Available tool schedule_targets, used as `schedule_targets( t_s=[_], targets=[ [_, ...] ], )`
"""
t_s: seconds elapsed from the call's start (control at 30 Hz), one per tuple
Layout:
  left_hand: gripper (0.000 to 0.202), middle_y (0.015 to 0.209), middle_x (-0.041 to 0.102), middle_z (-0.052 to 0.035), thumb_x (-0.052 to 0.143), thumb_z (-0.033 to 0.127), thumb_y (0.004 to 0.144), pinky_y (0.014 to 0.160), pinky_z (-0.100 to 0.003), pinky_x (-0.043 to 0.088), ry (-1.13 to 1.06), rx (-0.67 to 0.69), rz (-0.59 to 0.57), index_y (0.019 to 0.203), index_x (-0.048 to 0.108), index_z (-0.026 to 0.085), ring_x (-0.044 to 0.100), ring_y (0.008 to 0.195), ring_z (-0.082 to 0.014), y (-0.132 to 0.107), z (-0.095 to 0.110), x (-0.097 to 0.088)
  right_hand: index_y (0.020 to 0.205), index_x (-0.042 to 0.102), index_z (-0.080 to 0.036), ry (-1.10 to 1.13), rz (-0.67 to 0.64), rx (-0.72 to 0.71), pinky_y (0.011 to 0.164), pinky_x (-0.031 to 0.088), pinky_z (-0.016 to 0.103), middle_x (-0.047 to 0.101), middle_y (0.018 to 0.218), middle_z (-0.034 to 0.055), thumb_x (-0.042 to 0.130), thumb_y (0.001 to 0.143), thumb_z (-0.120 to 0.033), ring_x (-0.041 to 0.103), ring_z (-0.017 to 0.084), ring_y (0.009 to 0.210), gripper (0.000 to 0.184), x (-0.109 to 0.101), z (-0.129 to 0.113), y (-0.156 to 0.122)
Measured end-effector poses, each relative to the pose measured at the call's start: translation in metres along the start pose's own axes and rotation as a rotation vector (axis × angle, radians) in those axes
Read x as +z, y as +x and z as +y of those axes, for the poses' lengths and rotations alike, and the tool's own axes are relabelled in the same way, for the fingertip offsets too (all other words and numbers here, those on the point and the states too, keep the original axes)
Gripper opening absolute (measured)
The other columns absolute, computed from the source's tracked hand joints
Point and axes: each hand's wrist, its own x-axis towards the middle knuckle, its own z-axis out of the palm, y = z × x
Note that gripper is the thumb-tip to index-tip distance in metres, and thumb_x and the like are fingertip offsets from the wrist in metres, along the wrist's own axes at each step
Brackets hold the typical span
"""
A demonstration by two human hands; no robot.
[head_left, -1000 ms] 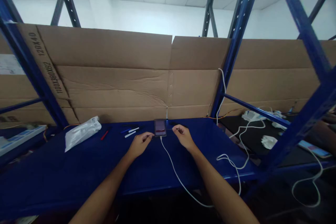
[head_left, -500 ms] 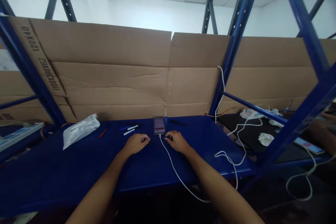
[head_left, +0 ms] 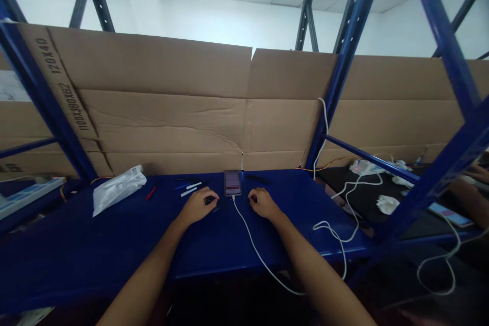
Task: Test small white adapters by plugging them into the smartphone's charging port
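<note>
My left hand (head_left: pixel 196 205) rests low over the blue tabletop (head_left: pixel 126 244), its fingers curled round a small black object (head_left: pixel 209 199) whose kind I cannot make out. A tiny thin piece (head_left: pixel 216 209) lies just below those fingertips. Across from it, my right hand (head_left: pixel 264 204) is closed, thumb against fingers; a dark spot shows there, too small to name. Between the hands, a phone (head_left: pixel 233 183) with a lit screen lies at the back, a white cable (head_left: pixel 250 239) plugged into its lower end. Neither hand touches the phone.
White sticks or pens (head_left: pixel 190 189) lie beyond my left hand, near a red pen-like item (head_left: pixel 151 193) and a white plastic bag (head_left: pixel 118 191). Cardboard (head_left: pixel 171 122) walls the back. Blue posts (head_left: pixel 324 112) and loose cables (head_left: pixel 336 234) are on the right, with another person's arm (head_left: pixel 473 193).
My right hand has moved slightly right, away from the phone. A black object now shows in my left fingers, and a tiny piece shows on the table below them.
</note>
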Motion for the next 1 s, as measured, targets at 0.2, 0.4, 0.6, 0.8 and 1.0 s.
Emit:
schedule_targets(
  t_s=[0.2,0.4,0.6,0.8,1.0],
  targets=[
    [0.021,0.090,0.063,-0.0031,0.058,0.024,0.086,0.059,-0.024,0.042,-0.096,0.069,0.017,0.100,0.074,0.022,0.054,0.063,-0.0128,0.001,0.006,0.001,0.104,0.069,-0.020,0.000,-0.034,0.007,0.089,0.044,0.033,0.066,0.093,0.0055,0.062,0.081,-0.009,0.059,0.020,0.092,0.027,0.003,0.001,-0.002],
    [0.033,0.092,0.060,-0.0007,0.058,0.022,0.086,0.067,-0.025,0.045,-0.107,0.039,0.079,0.119,0.062,0.023,0.057,0.069,-0.0134,-0.001,0.003,0.002,0.107,0.067,-0.022,0.001,-0.043,0.005,0.089,0.043,0.034,0.065,0.098,0.0057,0.061,0.086,-0.014,0.056,0.021,0.097,0.024,0.003,0.000,-0.004],
    [0.036,0.094,0.060,-0.0014,0.057,0.026,0.088,0.071,-0.025,0.047,-0.143,0.043,0.112,0.124,0.057,0.022,0.059,0.074,-0.0142,-0.002,0.000,0.004,0.112,0.066,-0.023,0.002,-0.033,0.011,0.095,0.041,0.038,0.064,0.101,0.0061,0.061,0.088,-0.017,0.055,0.023,0.103,0.025,0.003,0.001,-0.004],
    [0.023,0.089,0.067,-0.0034,0.060,0.038,0.091,0.061,-0.024,0.044,-0.198,0.017,0.108,0.102,0.069,0.019,0.055,0.065,-0.0131,0.000,0.012,0.003,0.117,0.065,-0.023,0.096,0.080,-0.109,0.100,0.039,0.042,0.064,0.112,0.0079,0.059,0.095,-0.028,0.055,0.024,0.108,0.023,-0.008,-0.017,-0.007],
    [0.029,0.082,0.071,-0.0027,0.064,0.044,0.090,0.056,-0.023,0.038,-0.237,0.016,0.057,0.100,0.076,0.019,0.049,0.058,-0.0114,0.001,0.020,0.006,0.111,0.071,-0.026,0.212,-0.016,-0.319,0.096,0.041,0.037,0.066,0.106,0.0059,0.063,0.095,-0.033,0.057,0.021,0.101,0.020,-0.013,-0.040,-0.010]
  ],
)
